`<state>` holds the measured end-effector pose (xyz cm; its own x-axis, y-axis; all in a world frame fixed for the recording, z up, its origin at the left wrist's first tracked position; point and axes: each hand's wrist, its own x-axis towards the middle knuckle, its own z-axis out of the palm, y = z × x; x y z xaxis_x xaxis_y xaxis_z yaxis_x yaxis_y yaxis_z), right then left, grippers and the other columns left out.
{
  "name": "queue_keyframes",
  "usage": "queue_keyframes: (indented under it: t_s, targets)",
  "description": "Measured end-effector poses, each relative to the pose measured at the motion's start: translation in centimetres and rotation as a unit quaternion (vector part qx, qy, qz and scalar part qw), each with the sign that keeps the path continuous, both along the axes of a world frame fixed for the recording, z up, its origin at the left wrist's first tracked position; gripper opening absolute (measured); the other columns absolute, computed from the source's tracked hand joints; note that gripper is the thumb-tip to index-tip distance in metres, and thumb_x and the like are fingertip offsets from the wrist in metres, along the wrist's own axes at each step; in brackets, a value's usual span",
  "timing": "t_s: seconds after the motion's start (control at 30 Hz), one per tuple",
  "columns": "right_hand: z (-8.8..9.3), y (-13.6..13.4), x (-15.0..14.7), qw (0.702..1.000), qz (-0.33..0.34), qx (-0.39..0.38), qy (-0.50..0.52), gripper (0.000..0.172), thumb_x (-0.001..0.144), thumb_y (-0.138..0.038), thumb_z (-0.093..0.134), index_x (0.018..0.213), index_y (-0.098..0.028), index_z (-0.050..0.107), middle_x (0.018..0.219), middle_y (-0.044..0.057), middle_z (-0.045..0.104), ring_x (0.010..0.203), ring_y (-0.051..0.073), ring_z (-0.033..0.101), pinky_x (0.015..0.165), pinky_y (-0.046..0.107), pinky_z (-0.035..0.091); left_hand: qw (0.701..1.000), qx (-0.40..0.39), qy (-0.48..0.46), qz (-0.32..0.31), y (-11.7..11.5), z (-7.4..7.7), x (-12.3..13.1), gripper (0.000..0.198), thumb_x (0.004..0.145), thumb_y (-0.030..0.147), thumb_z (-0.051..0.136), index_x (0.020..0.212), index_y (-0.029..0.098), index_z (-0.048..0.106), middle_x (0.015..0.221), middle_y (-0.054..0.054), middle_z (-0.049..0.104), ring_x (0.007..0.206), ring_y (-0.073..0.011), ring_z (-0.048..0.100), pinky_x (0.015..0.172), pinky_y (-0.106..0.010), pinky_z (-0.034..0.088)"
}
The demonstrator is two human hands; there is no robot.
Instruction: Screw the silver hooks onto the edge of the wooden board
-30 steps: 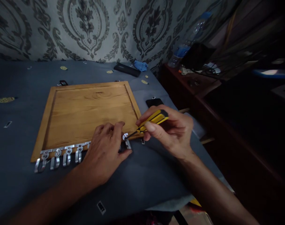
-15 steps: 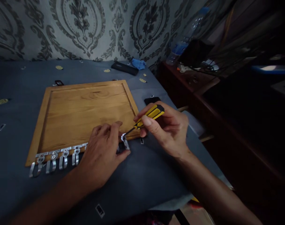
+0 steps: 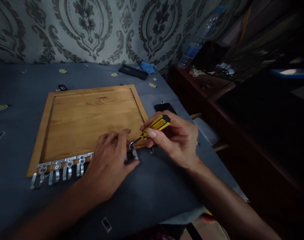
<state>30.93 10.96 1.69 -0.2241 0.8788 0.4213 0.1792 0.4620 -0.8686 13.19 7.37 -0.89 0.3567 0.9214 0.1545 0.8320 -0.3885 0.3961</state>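
A wooden board [image 3: 89, 121] with a raised frame lies flat on blue-grey cloth [image 3: 147, 203], its near edge lined with metal hooks. Four of these hooks [image 3: 57, 170] show in a row toward the left corner, their curved ends jutting out past the wood; another metal hook [image 3: 134, 153] stands farther right on the same edge. The right hand [image 3: 179, 141] pinches a yellow and black screwdriver [image 3: 158, 125] between thumb and fingers, the handle sloping up to the right and the tip at the top of that hook; whether it sits in a screw is too small to tell. The left hand [image 3: 109, 163] lies across the near edge, fingers bent over the wood and thumb stretched apart from them to the hook's lower end; whether it grips anything underneath cannot be told. A dark, flat object [image 3: 165, 107] rests just beyond the right hand, while a black case [image 3: 133, 72] and a crumpled blue cloth [image 3: 148, 67] lie past the board's far edge.
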Motion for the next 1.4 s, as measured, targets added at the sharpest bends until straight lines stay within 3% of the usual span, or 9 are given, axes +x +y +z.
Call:
queue_keyframes:
  t_s: [0.33,0.43,0.57,0.67,0.8,1.17,1.4]
  targets:
    - [0.06,-0.08,-0.45,0.998,0.044,-0.032,0.031,0.024,0.080,-0.037,0.078,0.074,-0.020,0.062,0.066,-0.005,0.060,0.050,0.007,0.058,0.049,0.021,0.048,1.000,-0.011,-0.011,0.003,-0.05,-0.04,-0.01,0.065,0.074,0.026,0.079,0.126,0.019,0.041,0.115,-0.012,0.066,0.111,-0.0334,0.061,0.094,-0.051,0.047]
    - [0.28,0.00,-0.21,0.997,0.055,-0.048,0.029,0.022,0.076,-0.034,0.081,0.079,-0.020,0.065,0.072,-0.004,0.063,0.054,0.007,0.059,0.049,0.020,0.049,1.000,-0.014,-0.016,0.003,-0.08,-0.07,-0.06,0.063,0.074,0.025,0.078,0.126,0.019,0.042,0.114,-0.012,0.066,0.110,-0.0337,0.061,0.093,-0.051,0.047]
    - [0.29,0.32,0.28,0.993,0.103,-0.056,0.024,0.015,0.083,-0.029,0.075,0.094,-0.020,0.070,0.089,0.000,0.067,0.055,0.007,0.063,0.054,0.022,0.054,1.000,-0.007,-0.016,-0.001,-0.06,-0.12,-0.12,0.065,0.074,0.025,0.078,0.127,0.018,0.041,0.114,-0.012,0.067,0.111,-0.0342,0.061,0.095,-0.053,0.046]
    - [0.13,0.48,0.34,0.992,0.113,-0.040,0.024,0.009,0.084,-0.025,0.074,0.089,-0.018,0.070,0.084,-0.001,0.065,0.054,0.007,0.064,0.052,0.021,0.053,1.000,-0.005,-0.013,-0.006,-0.03,-0.07,-0.11,0.066,0.075,0.026,0.078,0.128,0.017,0.040,0.114,-0.012,0.067,0.110,-0.0336,0.061,0.096,-0.053,0.046]
    - [-0.08,0.41,0.07,0.995,0.102,-0.013,0.017,0.014,0.083,-0.028,0.075,0.079,-0.017,0.067,0.074,-0.002,0.061,0.053,0.008,0.063,0.050,0.022,0.052,1.000,-0.009,-0.008,-0.004,-0.01,0.09,-0.06,0.068,0.074,0.026,0.079,0.129,0.018,0.039,0.112,-0.011,0.066,0.109,-0.0334,0.062,0.094,-0.051,0.047]
    - [-0.35,0.33,-0.19,0.996,0.066,0.048,-0.024,0.020,0.083,-0.034,0.075,0.075,-0.018,0.066,0.069,0.000,0.064,0.056,0.011,0.061,0.052,0.025,0.052,1.000,-0.004,-0.001,-0.010,-0.02,-0.01,-0.14,0.064,0.076,0.026,0.078,0.127,0.020,0.041,0.110,-0.009,0.066,0.106,-0.0314,0.061,0.092,-0.048,0.047]
    - [0.10,-0.23,-0.13,0.993,-0.032,0.060,0.098,0.009,0.086,-0.030,0.073,0.085,-0.022,0.069,0.074,-0.002,0.066,0.045,0.008,0.059,0.042,0.023,0.049,1.000,0.001,-0.006,-0.008,-0.01,-0.05,-0.12,0.070,0.072,0.026,0.082,0.126,0.019,0.039,0.110,-0.009,0.068,0.108,-0.0324,0.061,0.093,-0.048,0.046]
